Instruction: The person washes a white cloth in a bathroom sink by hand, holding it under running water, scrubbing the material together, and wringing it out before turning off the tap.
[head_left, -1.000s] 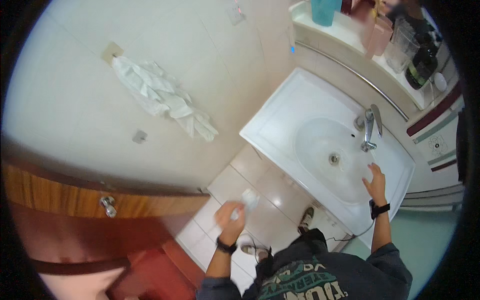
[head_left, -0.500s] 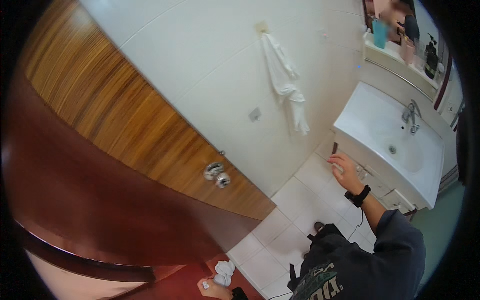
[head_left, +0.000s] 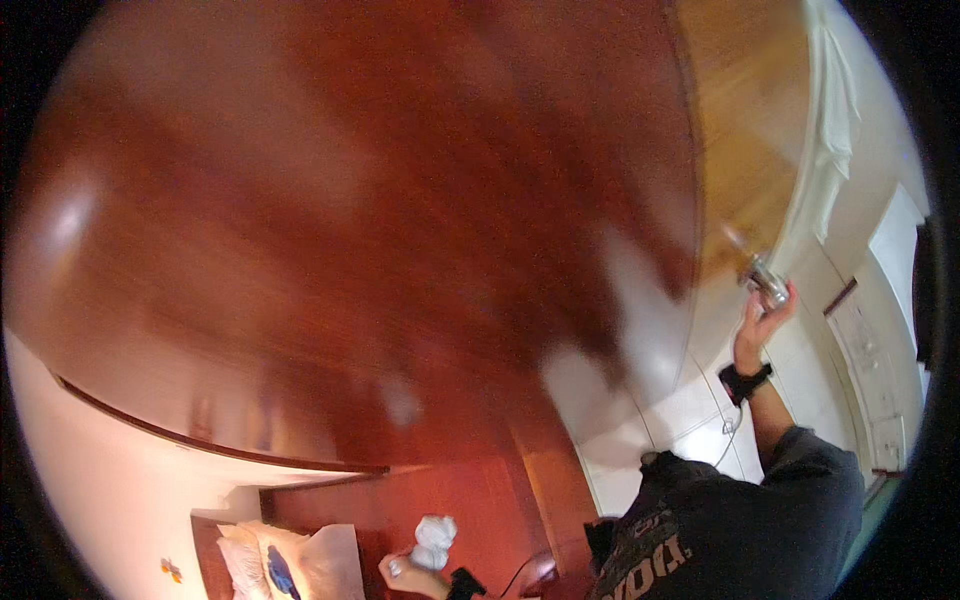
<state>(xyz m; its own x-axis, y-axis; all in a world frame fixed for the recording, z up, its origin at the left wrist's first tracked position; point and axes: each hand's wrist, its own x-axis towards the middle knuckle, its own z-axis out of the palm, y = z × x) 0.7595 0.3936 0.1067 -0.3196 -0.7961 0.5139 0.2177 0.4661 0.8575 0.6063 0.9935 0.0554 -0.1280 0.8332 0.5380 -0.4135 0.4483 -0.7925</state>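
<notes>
My right hand [head_left: 762, 325] closes its fingers round a shiny silver doorknob [head_left: 768, 283], a black band on its wrist. The knob sits on the yellow-brown wood-grain face [head_left: 745, 150] of a door. Low in the picture, my left hand [head_left: 412, 576] is closed on a bunched white cloth [head_left: 433, 540], part of which puffs out above the fingers. A bit of white also shows at the fingertips. I cannot make out whether the cloth is one piece or several.
A large glossy red-brown wooden surface [head_left: 430, 220] fills much of the view. White floor tiles [head_left: 690, 425] and a white cabinet [head_left: 865, 350] lie at the right. A white towel [head_left: 835, 120] hangs beyond the door. At lower left, a bed [head_left: 330, 560] stands on the reddish floor.
My right hand has gone from open beside the washbasin cabinet to gripping the doorknob. The view has swung left, bringing a bed into sight. My left hand keeps the white cloth.
</notes>
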